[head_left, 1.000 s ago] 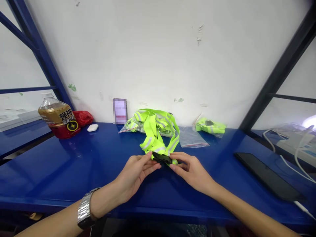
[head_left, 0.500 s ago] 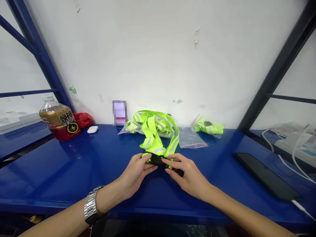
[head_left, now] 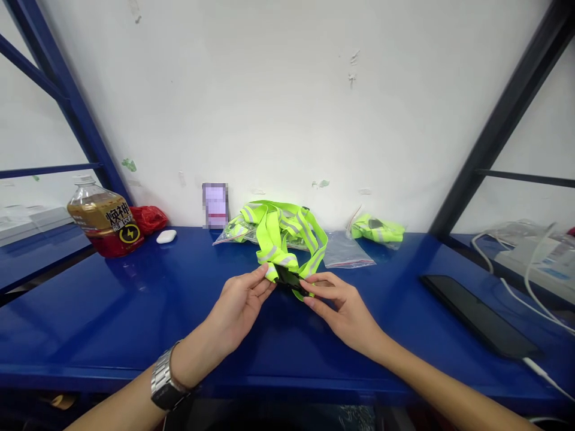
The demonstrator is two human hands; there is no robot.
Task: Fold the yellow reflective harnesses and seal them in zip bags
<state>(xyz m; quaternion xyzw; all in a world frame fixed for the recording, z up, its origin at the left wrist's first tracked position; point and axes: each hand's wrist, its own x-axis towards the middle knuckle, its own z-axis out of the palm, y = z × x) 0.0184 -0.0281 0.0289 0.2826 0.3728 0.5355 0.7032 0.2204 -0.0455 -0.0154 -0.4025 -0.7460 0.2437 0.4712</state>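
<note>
A black buckle joins parts of a neon-yellow reflective strap with silver stripes, just above the front middle of the blue table. My left hand pinches the strap at the buckle's left end between thumb and fingers. At the other end, my right hand grips the buckle with thumb and fingertips. The strap loops back from the buckle onto a clear bag holding more neon strap. Fingertips cover the buckle's ends.
A flat clear zip bag and a bagged neon strap lie at the back. Left are a drink bottle, a red plastic bag and a white case. A phone with a cable lies right; another phone leans on the wall.
The buckle has been raised slightly and tilted, its right end lower. My left fingers have shifted from the buckle's body toward the strap at its left end. The view has shifted slightly.
</note>
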